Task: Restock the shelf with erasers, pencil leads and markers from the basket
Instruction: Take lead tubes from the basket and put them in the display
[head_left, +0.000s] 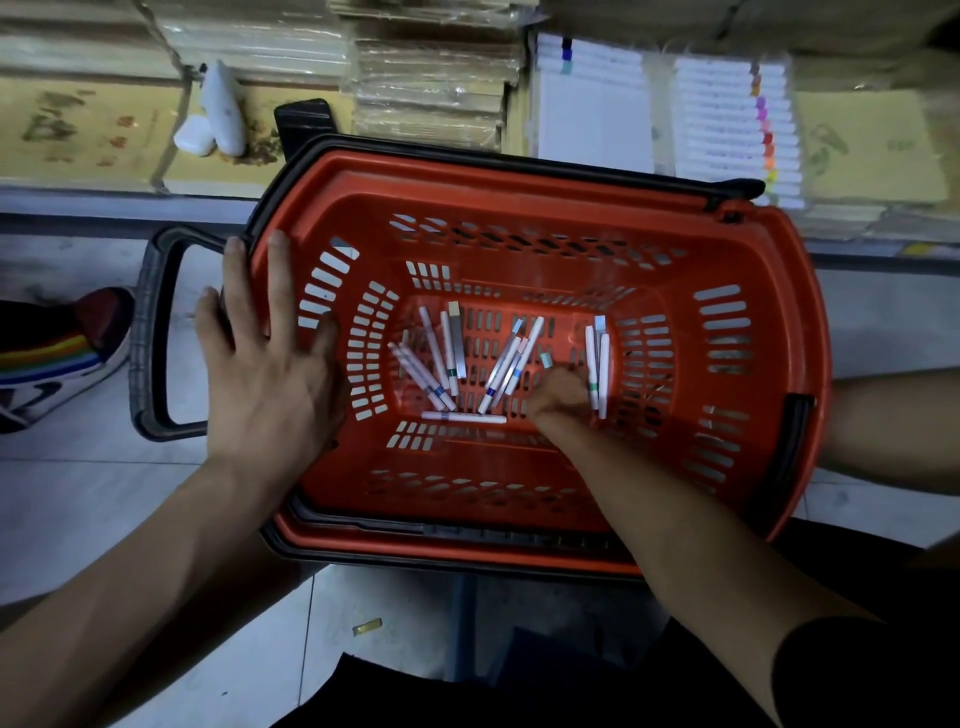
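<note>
Markers (454, 353) lie loose in the red basket (519, 179). The left hand (270, 374) rests flat on its rim. The right hand (558, 392) pinches a teal-capped marker (545, 358); a weak pinch could drop it.

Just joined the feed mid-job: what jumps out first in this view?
The orange basket fills the centre of the view, with loose white markers scattered on its floor. The left hand lies flat on its left wall, while the right hand reaches down among the markers, fingers curled; whether it grips one is unclear. Upper right, beyond the basket, stocked markers lie in stacked rows.
</note>
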